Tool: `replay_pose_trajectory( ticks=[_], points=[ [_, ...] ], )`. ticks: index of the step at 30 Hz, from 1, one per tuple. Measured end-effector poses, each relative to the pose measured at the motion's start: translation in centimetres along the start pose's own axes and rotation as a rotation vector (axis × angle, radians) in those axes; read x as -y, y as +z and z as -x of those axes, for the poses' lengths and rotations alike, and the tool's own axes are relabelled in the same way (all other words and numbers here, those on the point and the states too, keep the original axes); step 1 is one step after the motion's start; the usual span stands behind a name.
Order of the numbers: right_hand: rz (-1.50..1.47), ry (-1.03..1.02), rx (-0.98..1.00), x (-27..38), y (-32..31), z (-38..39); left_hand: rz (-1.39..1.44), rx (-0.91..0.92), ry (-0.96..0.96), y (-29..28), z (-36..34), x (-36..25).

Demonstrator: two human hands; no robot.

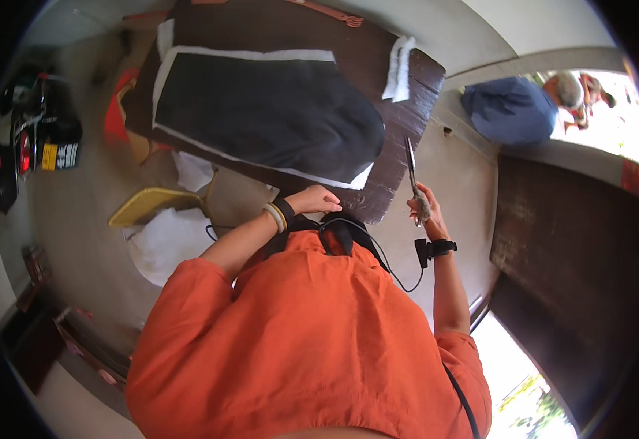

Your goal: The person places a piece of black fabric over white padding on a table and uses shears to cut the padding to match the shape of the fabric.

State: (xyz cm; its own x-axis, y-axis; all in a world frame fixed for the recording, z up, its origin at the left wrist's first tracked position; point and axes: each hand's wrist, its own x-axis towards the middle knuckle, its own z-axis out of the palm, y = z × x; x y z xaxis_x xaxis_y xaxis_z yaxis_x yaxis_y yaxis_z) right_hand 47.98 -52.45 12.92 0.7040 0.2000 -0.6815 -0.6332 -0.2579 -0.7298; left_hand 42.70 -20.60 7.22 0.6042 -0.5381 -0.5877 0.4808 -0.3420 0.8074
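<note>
A dark cloth piece point(261, 110) with a rounded right end lies on a larger white padded sheet point(210, 155), whose edge shows around most of it. Both rest on a dark brown wooden table point(426, 80). Held in my right hand point(429, 212), off the table's near right corner, is a pair of scissors point(412, 164) with worn, wrapped-looking handles; the blades point away from me. My left hand point(312, 199) is at the near table edge, just below the white sheet, its fingers curled and nothing visible in them.
White offcut strips point(398, 69) lie at the table's right end. A yellow-framed chair point(155, 201) and a white cloth bundle point(167, 245) are at the left, with a motorcycle point(41, 132) beyond. A person in blue point(510, 110) sits by the doorway. A cable point(396, 278) hangs at my waist.
</note>
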Motion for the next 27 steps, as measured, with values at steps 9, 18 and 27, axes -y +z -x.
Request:
replay_pose_trajectory(
  ticks=[9,18,27],
  points=[
    [0.194,0.129,0.516,1.5,-10.1,-7.1,0.897,-0.451,0.06,7.4,-1.8,1.9],
    [0.828,0.1,1.167,6.5,-9.2,-15.4,1.373,-0.923,0.115,13.7,-6.5,-2.8],
    [0.897,0.226,1.391,12.4,-5.3,-21.1,1.702,-1.068,0.239,13.5,-11.2,-3.5]
  ],
)
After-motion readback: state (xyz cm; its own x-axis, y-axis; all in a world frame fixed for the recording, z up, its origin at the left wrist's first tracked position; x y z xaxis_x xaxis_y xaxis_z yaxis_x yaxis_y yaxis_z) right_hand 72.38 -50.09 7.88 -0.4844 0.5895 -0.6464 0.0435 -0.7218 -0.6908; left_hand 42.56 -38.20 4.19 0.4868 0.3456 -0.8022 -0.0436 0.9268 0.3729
